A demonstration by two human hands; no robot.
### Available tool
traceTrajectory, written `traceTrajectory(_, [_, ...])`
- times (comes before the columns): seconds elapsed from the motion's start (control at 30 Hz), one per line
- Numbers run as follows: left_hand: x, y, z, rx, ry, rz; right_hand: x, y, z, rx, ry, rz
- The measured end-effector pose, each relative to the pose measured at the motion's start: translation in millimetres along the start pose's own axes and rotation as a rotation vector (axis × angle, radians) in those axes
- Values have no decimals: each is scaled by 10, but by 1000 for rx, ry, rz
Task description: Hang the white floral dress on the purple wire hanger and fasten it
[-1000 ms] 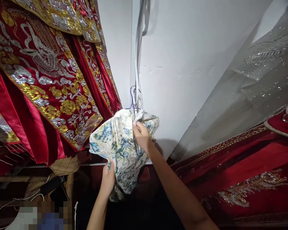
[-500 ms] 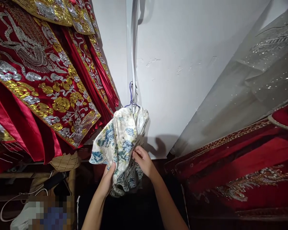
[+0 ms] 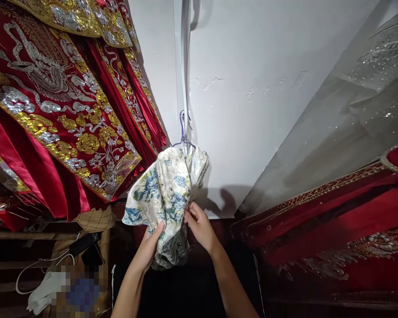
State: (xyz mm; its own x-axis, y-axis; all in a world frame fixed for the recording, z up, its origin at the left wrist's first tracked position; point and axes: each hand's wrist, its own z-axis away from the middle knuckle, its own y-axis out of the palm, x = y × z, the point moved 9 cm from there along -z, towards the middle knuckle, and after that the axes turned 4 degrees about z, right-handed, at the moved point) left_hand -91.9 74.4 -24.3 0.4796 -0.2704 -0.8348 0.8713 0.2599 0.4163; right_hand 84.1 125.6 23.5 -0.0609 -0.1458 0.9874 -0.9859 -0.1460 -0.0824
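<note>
A white garment with blue flowers (image 3: 172, 190) hangs from a purple hanger (image 3: 181, 132) on a pale vertical strip against the wall. My left hand (image 3: 152, 243) grips its lower left side, thumb in front and the other fingers hidden behind the cloth. At the right edge of the cloth my right hand (image 3: 197, 223) is closed in a pinch, with thumb and forefinger on the garment's edge. Below the hands, the garment's lower end bunches in folds.
Red garments with gold and silver embroidery (image 3: 86, 110) hang at the left. To the right are a sheer sparkling white cloth (image 3: 331, 119) and a red beaded garment (image 3: 368, 212). A bamboo seat (image 3: 104, 251) at lower left carries a white cable (image 3: 23, 278) and dark items.
The view has shifted slightly, so the surroundings sit a little farther right. Both hands stay on the garment; its lower folds have drawn in a little on the right.
</note>
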Motion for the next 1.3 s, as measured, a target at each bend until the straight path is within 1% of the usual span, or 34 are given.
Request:
traceTrajectory(0.07, [51,-12,14,-49,-21,-25,6,11,-3,15,6,-20])
traceTrajectory(0.13, [50,-64,-34,-70,-25,-48,-31,-52,4,-32,21,-2])
traceTrajectory(0.17, [6,-119,-83,-81,3,-71,-58,-96,14,-59,29,16])
traceTrajectory(0.2, [-74,-199,-141,-104,62,-105,-89,-137,28,-77,39,35])
traceTrajectory(0.23, [-185,-301,-193,-149,152,-150,-120,-172,45,-85,51,50])
traceTrajectory(0.3, [-450,-524,-208,-313,397,-260,-172,-209,82,-77,77,65])
traceTrajectory(0.33, [-554,-593,-161,-399,515,-310,-188,-205,100,-62,90,70])
traceTrajectory(0.37, [-616,-597,-101,-447,607,-352,-195,-180,115,-37,102,78])
traceTrajectory(0.4, [-633,-532,-48,-445,664,-389,-192,-136,127,-7,112,85])
traceTrajectory(0.43, [-611,-395,-12,-384,688,-431,-180,-73,135,32,118,91])
traceTrajectory(0.53, [-393,235,55,-21,656,-541,-105,157,145,151,117,90])
traceTrajectory(0.57, [-318,408,71,71,639,-555,-77,217,144,176,111,87])
traceTrajectory(0.6, [-260,529,71,123,627,-561,-53,259,142,191,106,84])
traceTrajectory(0.63, [-223,596,52,139,622,-561,-36,284,139,199,102,83])
traceTrajectory(0.73, [-163,644,-59,122,642,-603,-49,245,108,177,129,38])
traceTrajectory(0.83, [-99,685,-135,151,689,-709,-68,48,2,67,203,-65])
traceTrajectory(0.9, [-51,733,-143,181,709,-786,23,-115,-140,-18,224,-114])
traceTrajectory(0.97, [-28,782,-130,202,727,-845,230,-262,-350,-90,211,-134])
traceTrajectory(1.03, [-35,825,-121,224,746,-890,528,-372,-605,-160,173,-166])
traceTrajectory(1.1, [-58,850,-137,247,761,-936,879,-420,-853,-222,85,-279])
traceTrajectory(1.13, [-75,852,-157,255,763,-958,1034,-444,-945,-274,43,-335])
traceTrajectory(1.2, [-129,839,-213,263,755,-986,1266,-415,-1061,-313,-18,-390])
traceTrajectory(1.23, [-170,835,-240,268,746,-993,1336,-377,-1082,-308,-37,-389])
traceTrajectory(1.3, [-316,865,-258,295,743,-978,1390,-281,-1060,-261,-67,-352])
